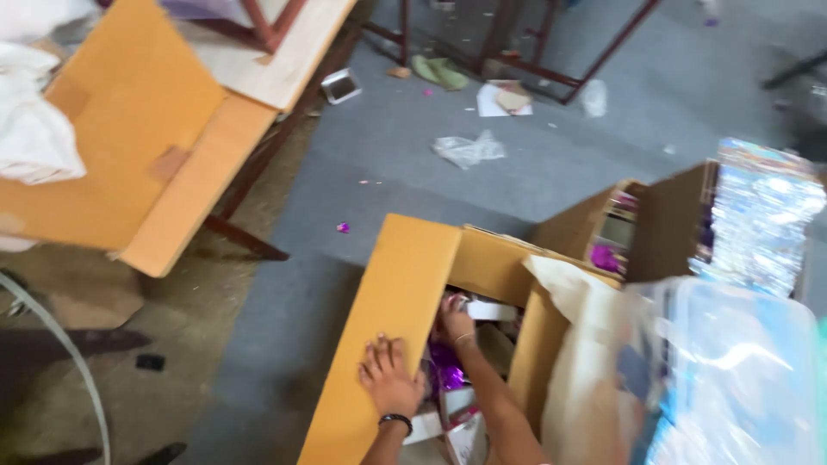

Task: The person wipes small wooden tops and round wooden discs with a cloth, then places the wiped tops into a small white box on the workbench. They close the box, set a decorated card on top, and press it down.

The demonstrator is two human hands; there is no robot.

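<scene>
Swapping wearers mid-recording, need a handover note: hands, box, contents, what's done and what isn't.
Left hand: flat, palm down on the open flap of the cardboard box, holding nothing.
Right hand: reached down inside the box among small white packets and shiny purple items; whether it grips anything cannot be told.
Done: box stands open on the grey floor.
Left: contents are all in the box; nothing lifted out.
Second open carton sits behind, to the right.

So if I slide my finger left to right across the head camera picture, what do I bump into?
White cloth → big tilted cardboard box → left hand flat on the open box's flap → right hand reaching inside that box → clear plastic bag at the right edge.
</scene>
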